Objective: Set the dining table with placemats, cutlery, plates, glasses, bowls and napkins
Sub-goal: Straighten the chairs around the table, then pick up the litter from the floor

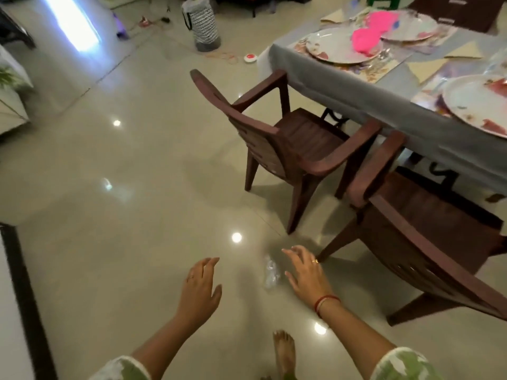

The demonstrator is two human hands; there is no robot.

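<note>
We stand on the shiny tiled floor [123,187], and both our hands are in the air at six o'clock of the view. The left hand [201,281] has its fingers straight and relaxed and it holds nothing. The right hand [304,272] also has its fingers spread and released, with nothing inside, and a red thread [326,300] goes around its wrist. Between the two hands, on the floor, lies a small clear crumpled thing [270,275]; we cannot tell what it is. One bare foot [284,352] shows below the hands.

The dining table [343,78] is at two o'clock, well apart from the hands, under a grey cloth. On it we see three patterned plates [337,46], each one on a placemat [381,68], and beige folded napkins [428,68] lie beside them. A pink object [367,37], blurred, rests on the far plates. Two brown chairs [288,149] stand at the near edge of the table, at three o'clock. A bag [204,23] with a zigzag pattern stands on the floor at twelve o'clock.
</note>
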